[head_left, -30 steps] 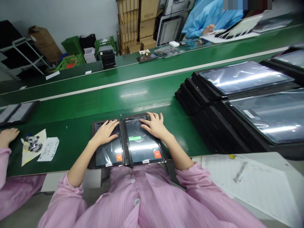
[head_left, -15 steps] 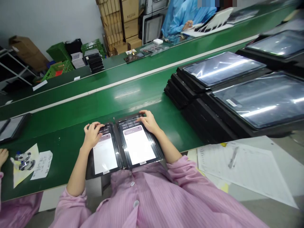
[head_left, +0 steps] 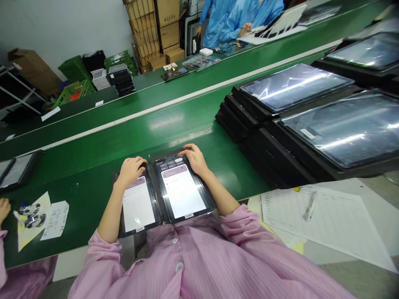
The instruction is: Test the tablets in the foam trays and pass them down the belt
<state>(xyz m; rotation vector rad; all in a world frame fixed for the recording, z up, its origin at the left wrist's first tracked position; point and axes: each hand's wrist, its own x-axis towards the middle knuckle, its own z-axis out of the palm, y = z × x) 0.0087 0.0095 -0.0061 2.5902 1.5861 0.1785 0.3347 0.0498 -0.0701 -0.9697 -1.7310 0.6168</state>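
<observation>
Two tablets lie side by side in black trays at the table's near edge, their screens lit white with a mauve panel near the top. Over the upper part of the left tablet is my left hand, palm down with bent fingers at its top right corner; it hides much of the upper screen. My right hand rests at the top right of the right tablet, fingers stretched out across the upper edge. Neither hand grasps anything.
Stacked black trays with film-covered tablets stand to the right. Printed sheets with a pen lie at the near right. A handwritten note and small metal parts are at left, by another person's hand. People in blue work across the green table.
My left hand has moved right across the top of the left tablet. My right hand has barely shifted. Both screens show slightly different content, and another blue-clad person is visible at the back.
</observation>
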